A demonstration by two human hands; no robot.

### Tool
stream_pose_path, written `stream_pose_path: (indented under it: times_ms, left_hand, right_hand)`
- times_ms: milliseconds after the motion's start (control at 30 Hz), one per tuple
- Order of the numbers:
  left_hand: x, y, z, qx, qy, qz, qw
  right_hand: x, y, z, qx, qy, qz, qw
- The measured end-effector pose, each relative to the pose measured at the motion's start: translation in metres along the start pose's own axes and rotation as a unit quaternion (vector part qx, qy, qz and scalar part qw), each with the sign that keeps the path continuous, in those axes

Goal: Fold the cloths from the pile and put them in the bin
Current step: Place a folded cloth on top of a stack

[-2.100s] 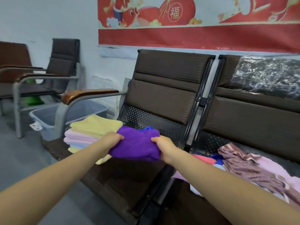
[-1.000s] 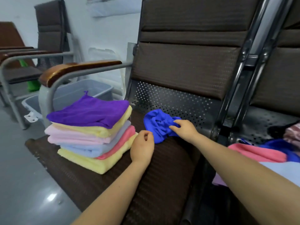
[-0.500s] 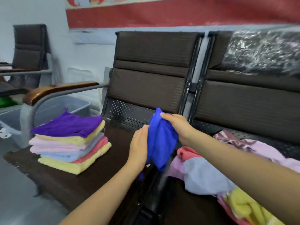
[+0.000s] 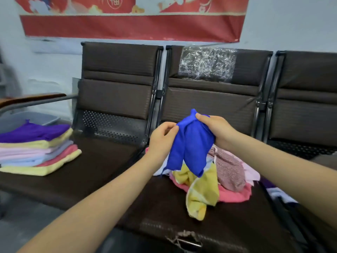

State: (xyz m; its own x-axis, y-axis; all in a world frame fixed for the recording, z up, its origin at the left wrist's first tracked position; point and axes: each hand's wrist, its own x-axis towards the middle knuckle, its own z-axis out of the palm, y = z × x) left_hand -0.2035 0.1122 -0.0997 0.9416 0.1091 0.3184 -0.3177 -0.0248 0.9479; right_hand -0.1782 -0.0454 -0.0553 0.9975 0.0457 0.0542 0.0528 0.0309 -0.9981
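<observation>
Your left hand and right hand both pinch the top edge of the blue cloth, which hangs above the loose pile on the middle seat. At nine o'clock sits the folded stack, with the grey bin just behind it.

Two bare forearms, no sleeves in view, left hand and right hand without rings, watches or gloves
</observation>
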Motion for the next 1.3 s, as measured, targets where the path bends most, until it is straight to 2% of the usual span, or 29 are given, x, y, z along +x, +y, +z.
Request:
stream_pose_path:
  times_ms: [100, 200, 300, 400, 467, 533, 600, 667, 700, 733, 767, 833, 900, 1000, 1100, 1167, 1300]
  left_hand:
    - [-0.008, -0.007, 0.026, -0.09, 0.045, -0.113, 0.989]
    - [-0.007, -0.019, 0.031, -0.121, 0.061, -0.155, 0.979]
    - [-0.003, -0.025, 0.033, -0.012, 0.046, -0.121, 0.992]
    - [0.002, -0.021, 0.031, 0.182, -0.041, 0.005, 0.983]
    - [0.004, -0.024, 0.031, 0.26, -0.111, 0.088, 0.955]
    - [0.005, -0.038, 0.023, 0.327, -0.149, 0.14, 0.923]
    - [0.012, -0.056, 0.008, 0.437, -0.192, 0.172, 0.862]
    - [0.024, -0.071, -0.003, 0.504, -0.255, 0.169, 0.808]
    - [0.029, -0.074, -0.007, 0.505, -0.282, 0.155, 0.801]
    - [0.034, -0.079, -0.012, 0.491, -0.3, 0.136, 0.807]
    - [0.039, -0.083, -0.015, 0.476, -0.308, 0.121, 0.815]
    - [0.049, -0.091, -0.022, 0.455, -0.307, 0.091, 0.831]
    - [0.052, -0.095, -0.027, 0.418, -0.286, 0.036, 0.861]
    - [0.05, -0.094, -0.028, 0.325, -0.242, -0.05, 0.913]
    - [0.048, -0.093, -0.028, 0.267, -0.212, -0.107, 0.934]
    - [0.048, -0.093, -0.026, 0.23, -0.186, -0.129, 0.946]
    - [0.041, -0.071, -0.008, 0.141, -0.103, -0.153, 0.973]
  right_hand:
    - [-0.026, 0.011, -0.052, -0.006, 0.006, 0.006, 1.0]
    - [-0.047, 0.026, -0.095, -0.022, 0.03, 0.024, 0.999]
    - [-0.059, 0.052, -0.135, -0.022, 0.078, 0.045, 0.996]
    - [-0.055, 0.078, -0.154, -0.071, 0.121, 0.041, 0.989]
    - [-0.046, 0.09, -0.165, -0.091, 0.148, 0.034, 0.984]
    - [-0.039, 0.097, -0.171, -0.114, 0.149, 0.027, 0.982]
    - [-0.034, 0.103, -0.179, -0.181, 0.138, -0.001, 0.974]
    - [-0.037, 0.111, -0.188, -0.347, 0.098, -0.045, 0.932]
    - [-0.039, 0.114, -0.193, -0.429, 0.078, -0.068, 0.897]
    - [-0.04, 0.118, -0.199, -0.483, 0.064, -0.078, 0.87]
    - [-0.041, 0.12, -0.203, -0.506, 0.054, -0.081, 0.857]
    - [-0.037, 0.123, -0.212, -0.507, 0.061, -0.065, 0.857]
    - [-0.036, 0.124, -0.216, -0.467, 0.082, -0.038, 0.879]
    - [-0.039, 0.121, -0.213, -0.315, 0.113, -0.004, 0.942]
    - [-0.044, 0.115, -0.209, -0.136, 0.126, 0.032, 0.982]
    - [-0.046, 0.109, -0.204, -0.055, 0.114, 0.055, 0.99]
    - [-0.055, 0.091, -0.182, -0.021, 0.128, 0.051, 0.99]
